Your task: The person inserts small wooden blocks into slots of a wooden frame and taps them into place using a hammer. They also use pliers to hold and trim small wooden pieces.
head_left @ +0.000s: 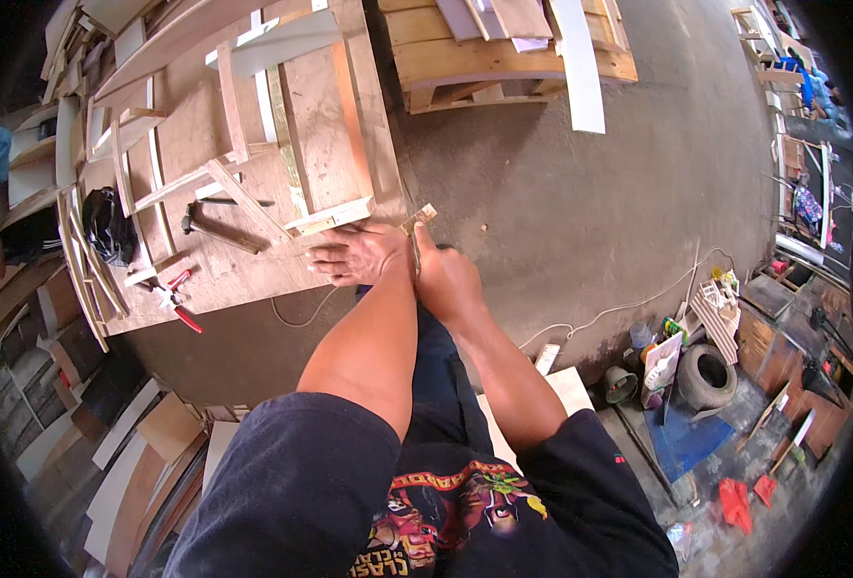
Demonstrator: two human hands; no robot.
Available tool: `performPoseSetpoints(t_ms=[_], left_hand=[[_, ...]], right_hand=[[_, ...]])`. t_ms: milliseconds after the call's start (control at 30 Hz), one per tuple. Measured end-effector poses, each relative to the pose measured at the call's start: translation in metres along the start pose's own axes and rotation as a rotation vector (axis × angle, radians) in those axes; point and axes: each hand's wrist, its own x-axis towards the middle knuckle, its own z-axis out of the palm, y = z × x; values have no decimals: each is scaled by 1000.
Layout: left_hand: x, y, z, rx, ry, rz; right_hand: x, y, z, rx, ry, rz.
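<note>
My left hand (364, 252) lies at the table's right front corner, palm down with its fingers spread, just in front of the end of a pale wooden frame (335, 216). Right beside its wrist, my right hand (446, 277) is closed with the thumb up, around a small, thin wooden piece (427, 215) whose light tip sticks out past the thumb. The lower part of that piece is mostly hidden by the fingers. On the plywood tabletop (243, 279), to the left, are a hammer (222, 232) and red-handled pliers (175, 297).
A black bag (108, 227) sits at the table's left. Stacked boards lie on a wooden pallet (503, 60) ahead. Across the concrete floor runs a pale cable (629, 306). At right are a tyre (707, 376), a blue sheet (684, 438) and clutter. Wood panels (137, 472) lean at lower left.
</note>
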Motion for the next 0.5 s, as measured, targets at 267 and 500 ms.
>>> performPoseSetpoints(t_ms=[267, 500], left_hand=[[-1, -2, -1, 16, -36, -9], [-1, -4, 4, 53, 40, 15]], right_hand=[[0, 4, 4, 25, 22, -23], [-11, 1, -8, 8, -14, -8]])
